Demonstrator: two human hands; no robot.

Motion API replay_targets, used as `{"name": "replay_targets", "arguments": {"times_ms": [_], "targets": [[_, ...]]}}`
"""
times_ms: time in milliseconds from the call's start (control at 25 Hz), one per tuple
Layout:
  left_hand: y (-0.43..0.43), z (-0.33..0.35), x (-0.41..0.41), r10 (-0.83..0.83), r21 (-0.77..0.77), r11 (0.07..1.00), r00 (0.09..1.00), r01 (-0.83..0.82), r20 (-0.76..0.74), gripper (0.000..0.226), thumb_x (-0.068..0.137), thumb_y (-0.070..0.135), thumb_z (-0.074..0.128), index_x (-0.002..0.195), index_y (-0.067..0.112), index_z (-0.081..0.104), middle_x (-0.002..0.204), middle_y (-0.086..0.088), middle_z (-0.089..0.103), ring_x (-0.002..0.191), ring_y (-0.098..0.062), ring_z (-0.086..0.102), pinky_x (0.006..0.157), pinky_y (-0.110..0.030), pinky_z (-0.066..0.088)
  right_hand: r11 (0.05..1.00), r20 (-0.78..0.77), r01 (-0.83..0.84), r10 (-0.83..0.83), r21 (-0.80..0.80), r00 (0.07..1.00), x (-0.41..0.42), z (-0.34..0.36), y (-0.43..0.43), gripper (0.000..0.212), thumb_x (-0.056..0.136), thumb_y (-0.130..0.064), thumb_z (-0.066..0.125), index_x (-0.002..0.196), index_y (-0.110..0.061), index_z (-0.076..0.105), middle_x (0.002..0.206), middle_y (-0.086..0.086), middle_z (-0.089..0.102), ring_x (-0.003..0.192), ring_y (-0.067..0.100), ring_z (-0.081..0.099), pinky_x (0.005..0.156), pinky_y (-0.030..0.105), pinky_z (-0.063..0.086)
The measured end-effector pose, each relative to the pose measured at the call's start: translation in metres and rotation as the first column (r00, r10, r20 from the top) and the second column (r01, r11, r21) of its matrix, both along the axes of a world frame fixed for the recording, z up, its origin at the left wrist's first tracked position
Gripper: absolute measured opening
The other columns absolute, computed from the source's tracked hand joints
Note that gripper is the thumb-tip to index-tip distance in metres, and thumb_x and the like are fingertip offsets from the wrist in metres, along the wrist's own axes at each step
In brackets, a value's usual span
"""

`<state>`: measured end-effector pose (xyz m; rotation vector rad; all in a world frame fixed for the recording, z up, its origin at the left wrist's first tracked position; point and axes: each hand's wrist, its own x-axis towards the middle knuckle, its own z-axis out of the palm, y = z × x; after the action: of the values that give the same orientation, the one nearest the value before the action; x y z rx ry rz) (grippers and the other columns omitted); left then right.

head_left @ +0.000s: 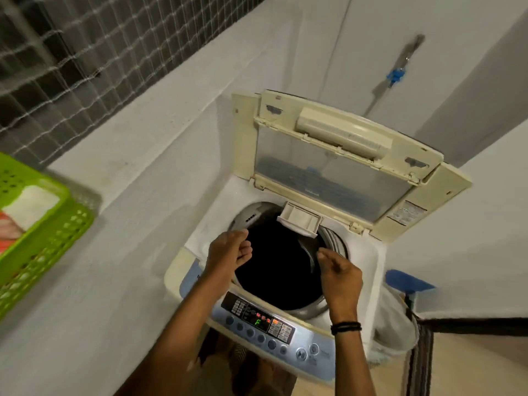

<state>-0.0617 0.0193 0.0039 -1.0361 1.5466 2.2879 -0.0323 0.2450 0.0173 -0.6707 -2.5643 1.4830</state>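
Observation:
A top-loading washing machine (368, 261) stands below me with its cream lid (337, 158) folded up and back. The drum (280, 267) is dark inside and I cannot tell what it holds. A small white tray (300, 220) juts out over the drum's far rim. My left hand (228, 254) hovers over the drum's left rim, fingers loosely curled, holding nothing. My right hand (340, 272) hovers over the right side of the drum, fingers relaxed and empty. The control panel (263, 318) at the front is lit, with a green character showing.
A green plastic basket (51, 241) holding folded cloth sits on the white ledge (114, 195) at the left. A tap with a blue fitting (395, 75) is on the wall behind. A blue brush (408, 281) and a white bag (397, 324) stand right of the machine.

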Motion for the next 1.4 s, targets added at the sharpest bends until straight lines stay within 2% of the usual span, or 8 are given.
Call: {"name": "replay_targets", "arguments": {"times_ms": [240,520,680,840,960,1160,1240,1400], "targets": [[-0.046,0.098,0.108,0.104,-0.192,0.969,0.965,-0.153,-0.241,0.012,0.090,0.017,0.067,0.098,0.008,0.068,0.077,-0.010,0.066,0.075,-0.025,0.058,0.076,-0.041,0.049,0.986,0.103,-0.155,0.159,-0.054,0.982,0.024,-0.003,-0.027,0.016,0.089,-0.019,0.072,0.104,-0.019,0.077,0.095,0.004,0.076,0.083,0.017,0.067,0.079,0.027,0.050],[-0.114,0.194,0.185,0.183,-0.430,0.808,0.865,-0.403,-0.467,0.010,0.089,0.011,0.067,0.095,0.019,0.070,0.086,-0.006,0.073,0.077,-0.015,0.067,0.078,-0.036,0.056,0.861,-0.034,-0.497,0.497,-0.105,0.867,0.023,0.045,-0.139,0.012,0.087,-0.013,0.073,0.090,-0.023,0.078,0.085,-0.001,0.078,0.084,0.019,0.074,0.085,0.041,0.059],[-0.172,0.223,0.213,0.176,-0.463,0.718,0.779,-0.520,-0.601,0.015,0.087,0.003,0.067,0.093,0.017,0.068,0.074,0.010,0.070,0.069,-0.001,0.063,0.069,-0.015,0.052,0.751,-0.219,-0.635,0.598,-0.183,0.771,0.029,0.086,-0.210,0.019,0.089,-0.005,0.069,0.092,-0.024,0.075,0.088,0.004,0.078,0.084,0.023,0.076,0.080,0.038,0.061],[-0.247,0.228,0.236,0.133,-0.644,0.513,0.794,-0.568,-0.594,0.019,0.087,0.013,0.072,0.097,0.029,0.069,0.084,0.005,0.071,0.074,-0.006,0.066,0.065,-0.012,0.051,0.668,-0.286,-0.688,0.626,-0.283,0.725,0.040,0.138,-0.275,0.027,0.093,-0.003,0.063,0.085,-0.026,0.075,0.082,0.006,0.077,0.073,0.025,0.071,0.071,0.040,0.060],[-0.301,0.224,0.235,0.033,-0.847,0.301,0.892,-0.439,-0.450,0.021,0.084,0.020,0.076,0.095,0.037,0.067,0.085,0.013,0.067,0.069,-0.002,0.060,0.066,-0.012,0.047,0.651,-0.363,-0.722,0.747,0.234,0.557,0.048,0.176,-0.321,0.010,0.089,-0.031,0.068,0.083,-0.030,0.076,0.071,-0.016,0.071,0.062,-0.003,0.061,0.065,0.007,0.046],[-0.331,0.229,0.194,-0.217,-0.986,0.133,0.967,-0.104,-0.131,0.034,0.071,0.041,0.084,0.102,0.032,0.075,0.090,0.009,0.061,0.083,-0.015,0.061,0.073,-0.026,0.043,0.264,-0.171,-0.381,0.950,0.886,0.261,0.049,0.203,-0.391,0.024,0.073,-0.040,0.081,0.058,-0.022,0.074,0.059,-0.005,0.070,0.051,0.023,0.059,0.063,0.032,0.043],[-0.331,0.230,0.181,-0.260,-0.989,0.138,0.962,-0.051,-0.086,0.034,0.071,0.043,0.083,0.102,0.031,0.076,0.092,0.007,0.063,0.088,-0.016,0.063,0.075,-0.026,0.045,-0.031,0.191,-0.414,0.917,0.910,0.351,0.045,0.197,-0.413,0.039,0.078,-0.058,0.068,0.076,-0.019,0.072,0.076,-0.001,0.071,0.075,0.028,0.064,0.070,0.032,0.037],[-0.339,0.226,0.169,-0.251,-0.984,0.167,0.962,-0.066,-0.107,0.026,0.075,0.044,0.079,0.095,0.028,0.078,0.087,0.006,0.068,0.086,-0.015,0.065,0.077,-0.031,0.050,-0.102,0.401,-0.584,0.820,0.805,0.409,0.036,0.180,-0.432,0.047,0.080,-0.061,0.064,0.101,-0.019,0.061,0.104,0.004,0.069,0.105,0.033,0.059,0.072,0.035,0.026]]}}
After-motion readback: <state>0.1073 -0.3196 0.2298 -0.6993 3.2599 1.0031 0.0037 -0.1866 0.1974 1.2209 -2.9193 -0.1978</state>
